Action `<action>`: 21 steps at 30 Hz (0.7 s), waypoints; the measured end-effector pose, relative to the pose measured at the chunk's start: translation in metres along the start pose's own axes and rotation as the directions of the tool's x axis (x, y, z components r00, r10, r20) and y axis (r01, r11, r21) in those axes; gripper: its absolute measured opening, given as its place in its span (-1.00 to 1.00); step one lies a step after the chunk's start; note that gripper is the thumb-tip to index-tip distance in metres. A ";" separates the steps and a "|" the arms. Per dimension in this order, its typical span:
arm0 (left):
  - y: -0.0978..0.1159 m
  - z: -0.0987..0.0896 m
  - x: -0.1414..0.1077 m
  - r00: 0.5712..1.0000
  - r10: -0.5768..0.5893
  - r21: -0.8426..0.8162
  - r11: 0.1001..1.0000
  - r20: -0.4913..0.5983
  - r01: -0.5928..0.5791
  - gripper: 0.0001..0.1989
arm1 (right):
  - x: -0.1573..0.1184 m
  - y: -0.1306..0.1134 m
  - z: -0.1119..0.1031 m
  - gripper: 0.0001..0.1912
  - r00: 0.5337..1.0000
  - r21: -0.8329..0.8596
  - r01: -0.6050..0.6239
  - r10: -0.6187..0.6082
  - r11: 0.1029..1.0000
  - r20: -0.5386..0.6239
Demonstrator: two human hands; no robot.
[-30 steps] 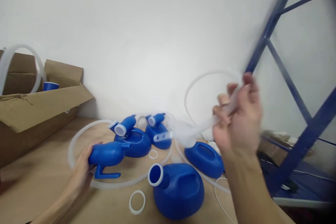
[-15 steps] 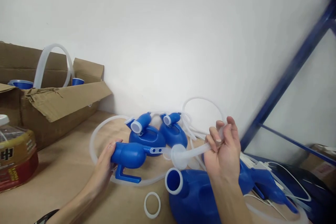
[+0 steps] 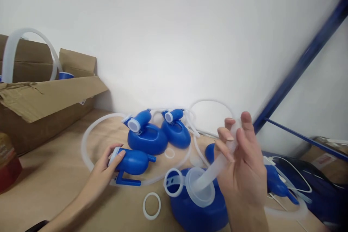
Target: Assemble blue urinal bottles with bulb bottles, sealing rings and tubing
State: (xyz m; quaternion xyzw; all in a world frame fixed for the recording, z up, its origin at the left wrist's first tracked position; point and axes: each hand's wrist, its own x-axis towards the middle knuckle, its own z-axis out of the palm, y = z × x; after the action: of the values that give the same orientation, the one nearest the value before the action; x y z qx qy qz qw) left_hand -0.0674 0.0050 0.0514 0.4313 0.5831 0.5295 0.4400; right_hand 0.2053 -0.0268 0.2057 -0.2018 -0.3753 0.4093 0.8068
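Left hand (image 3: 104, 168): closed around blue funnel piece (image 3: 132, 161).
Right hand (image 3: 241, 168): clear tube (image 3: 214, 168) pinched in fingers.
Blue bottle (image 3: 198, 210): partly hidden behind tube's cup.

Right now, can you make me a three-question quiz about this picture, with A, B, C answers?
1. Where does the loose white ring lie?
A. on the table
B. in the cardboard box
C. on a finger

2. What colour is the small bulb-shaped part in the left hand?
A. red
B. blue
C. green

3. What is the right hand doing?
A. resting flat on the table
B. holding a clear tube with a funnel end
C. gripping the box flap

Answers:
1 A, the ring sits flat on the table in front of the hands.
2 B, it is blue like the bottles behind it.
3 B, its fingers close around the tube.
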 end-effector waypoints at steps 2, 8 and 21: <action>-0.003 -0.001 0.001 0.999 0.016 0.057 0.998 0.037 -0.018 -0.26 | -0.008 0.002 0.003 -0.57 0.997 -0.070 0.019 -0.013 0.997 0.080; -0.025 -0.002 0.011 0.992 0.111 0.244 0.962 0.066 -0.124 -0.32 | -0.023 0.019 0.009 -0.53 0.967 -0.145 -0.028 0.063 0.989 0.248; -0.001 0.014 -0.048 0.554 0.570 0.182 0.578 0.607 -0.795 -0.33 | -0.046 0.071 0.015 -0.45 0.859 -0.130 -0.232 0.266 0.964 0.437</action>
State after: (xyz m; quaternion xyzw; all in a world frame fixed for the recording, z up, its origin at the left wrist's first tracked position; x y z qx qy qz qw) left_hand -0.0425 -0.0384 0.0522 0.8327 0.3329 0.3883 0.2121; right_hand 0.1404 -0.0222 0.1499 -0.1774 -0.5374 0.5317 0.6301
